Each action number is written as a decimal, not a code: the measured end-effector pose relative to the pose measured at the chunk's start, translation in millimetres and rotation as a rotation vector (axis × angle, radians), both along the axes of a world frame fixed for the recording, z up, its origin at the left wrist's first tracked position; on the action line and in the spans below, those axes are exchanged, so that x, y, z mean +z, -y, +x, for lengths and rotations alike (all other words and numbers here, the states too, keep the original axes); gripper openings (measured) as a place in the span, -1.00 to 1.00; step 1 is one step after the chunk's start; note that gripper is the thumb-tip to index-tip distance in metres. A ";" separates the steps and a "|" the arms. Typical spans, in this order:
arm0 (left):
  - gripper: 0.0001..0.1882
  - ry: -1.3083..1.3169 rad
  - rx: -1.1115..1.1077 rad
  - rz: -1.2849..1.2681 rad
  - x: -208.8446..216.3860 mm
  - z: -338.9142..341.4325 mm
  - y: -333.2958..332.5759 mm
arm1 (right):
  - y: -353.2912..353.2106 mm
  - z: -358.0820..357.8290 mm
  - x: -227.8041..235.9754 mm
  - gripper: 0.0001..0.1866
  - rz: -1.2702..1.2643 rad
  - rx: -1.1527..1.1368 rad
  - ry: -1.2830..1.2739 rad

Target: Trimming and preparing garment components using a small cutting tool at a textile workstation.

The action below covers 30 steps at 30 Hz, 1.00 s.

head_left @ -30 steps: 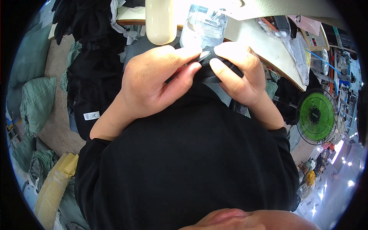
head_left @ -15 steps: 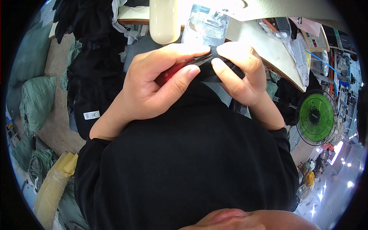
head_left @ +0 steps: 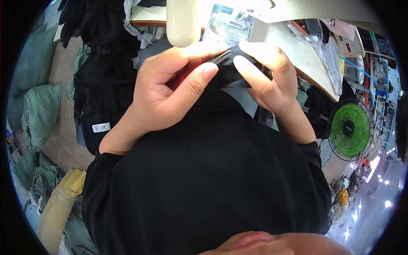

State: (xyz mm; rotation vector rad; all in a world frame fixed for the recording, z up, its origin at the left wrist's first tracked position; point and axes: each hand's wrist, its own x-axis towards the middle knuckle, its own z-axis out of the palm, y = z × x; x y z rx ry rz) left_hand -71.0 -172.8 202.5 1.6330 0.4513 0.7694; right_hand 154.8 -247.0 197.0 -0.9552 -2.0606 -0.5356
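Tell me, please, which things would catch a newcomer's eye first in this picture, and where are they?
Probably the brightly lit hands at upper centre: the left hand holds a red-handled tool, its metal tip pointing toward the dark cloth held in the right hand. The vivid green fan at the right would likely come next, then the yellow roll at lower left.

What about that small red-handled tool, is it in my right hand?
No, the red-handled tool is in your left hand, while your right hand holds dark cloth.
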 end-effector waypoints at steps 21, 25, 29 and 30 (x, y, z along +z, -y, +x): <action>-0.77 -0.029 -0.073 0.162 10.7 5.4 -1.9 | 9.9 0.7 3.3 -0.62 -0.095 0.059 0.009; -0.79 0.083 -0.112 -0.068 1.6 3.6 2.5 | 8.3 0.7 1.6 -0.61 -0.080 0.080 -0.002; -0.77 0.110 -0.113 -0.367 0.3 0.9 1.8 | 10.7 -0.5 2.3 -0.60 -0.091 0.084 -0.003; -0.75 0.113 -0.116 -0.338 -0.2 1.2 1.0 | 10.7 -0.3 1.9 -0.60 -0.091 0.084 -0.003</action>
